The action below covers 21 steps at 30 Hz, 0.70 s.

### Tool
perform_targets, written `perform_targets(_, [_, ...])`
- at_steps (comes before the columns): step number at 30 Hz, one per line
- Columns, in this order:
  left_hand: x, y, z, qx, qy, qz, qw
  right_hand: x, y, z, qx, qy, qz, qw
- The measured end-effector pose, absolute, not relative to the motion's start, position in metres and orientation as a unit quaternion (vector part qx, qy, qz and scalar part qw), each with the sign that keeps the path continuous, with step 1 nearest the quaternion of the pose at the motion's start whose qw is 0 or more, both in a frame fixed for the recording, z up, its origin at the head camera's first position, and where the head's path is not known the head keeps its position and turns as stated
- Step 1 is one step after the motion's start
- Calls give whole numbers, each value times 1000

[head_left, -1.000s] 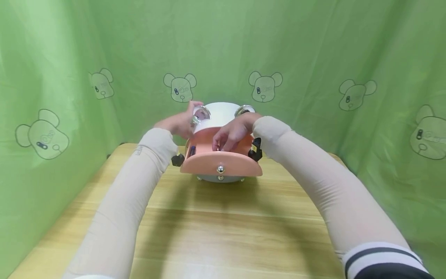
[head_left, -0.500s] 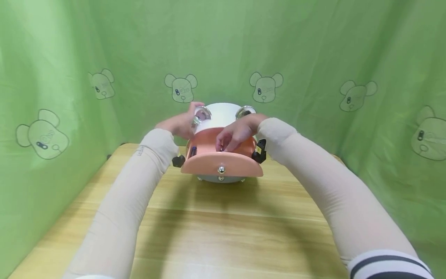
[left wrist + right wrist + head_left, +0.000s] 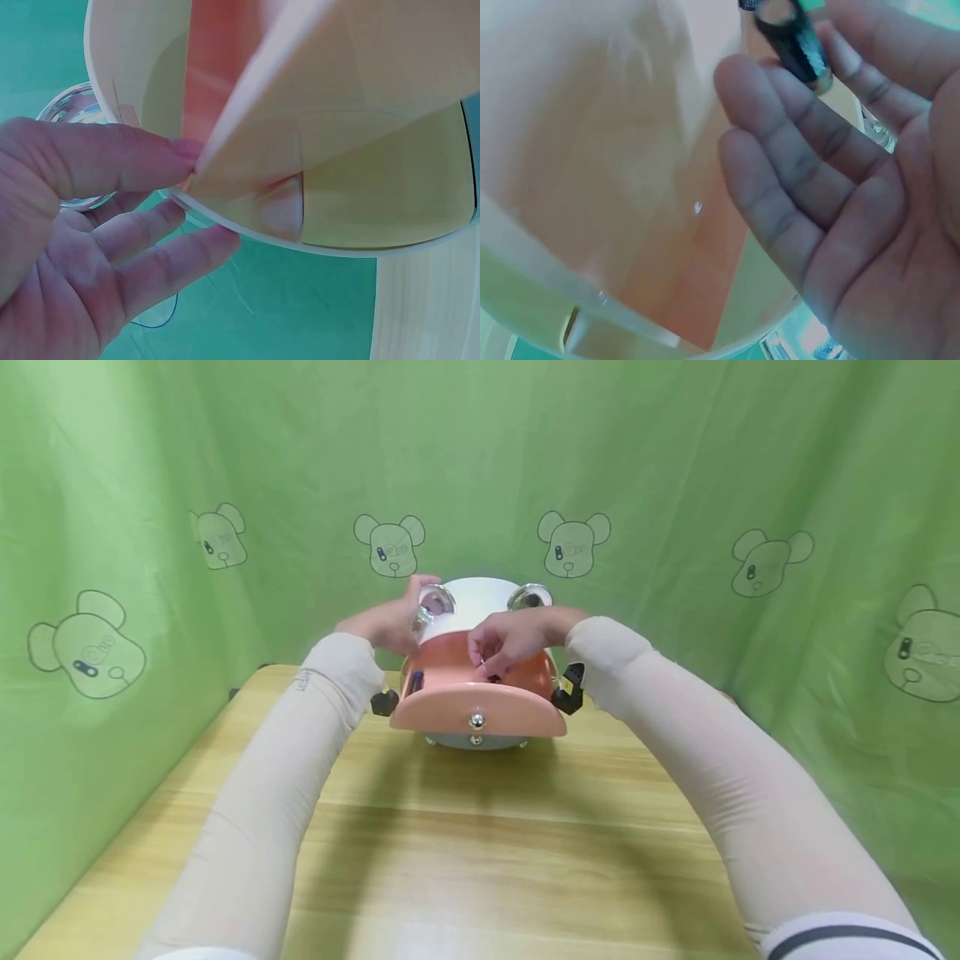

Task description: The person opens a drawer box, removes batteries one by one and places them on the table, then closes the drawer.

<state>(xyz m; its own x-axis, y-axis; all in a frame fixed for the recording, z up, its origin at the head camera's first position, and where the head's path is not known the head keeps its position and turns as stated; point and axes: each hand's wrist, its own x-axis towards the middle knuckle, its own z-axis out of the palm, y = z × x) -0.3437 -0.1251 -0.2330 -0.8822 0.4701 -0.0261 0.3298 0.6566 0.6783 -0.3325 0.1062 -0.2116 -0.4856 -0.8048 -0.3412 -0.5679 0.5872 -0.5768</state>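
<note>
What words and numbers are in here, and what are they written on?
None can be read:
Left sleeve: small letters near the cuff, too blurred to read.
Green curtain: tiny lettering on the bear faces, too faint to read.
Dark tube in the right hand: pale blurred marks, maybe not letters.
Dark piece at the right wrist view's top edge: tiny white marks, unreadable.
</note>
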Motion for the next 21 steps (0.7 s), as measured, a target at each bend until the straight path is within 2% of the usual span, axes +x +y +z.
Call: perform_targets(21, [-343, -125, -232, 225, 905, 348, 99, -320, 120, -208, -338, 881, -229, 240])
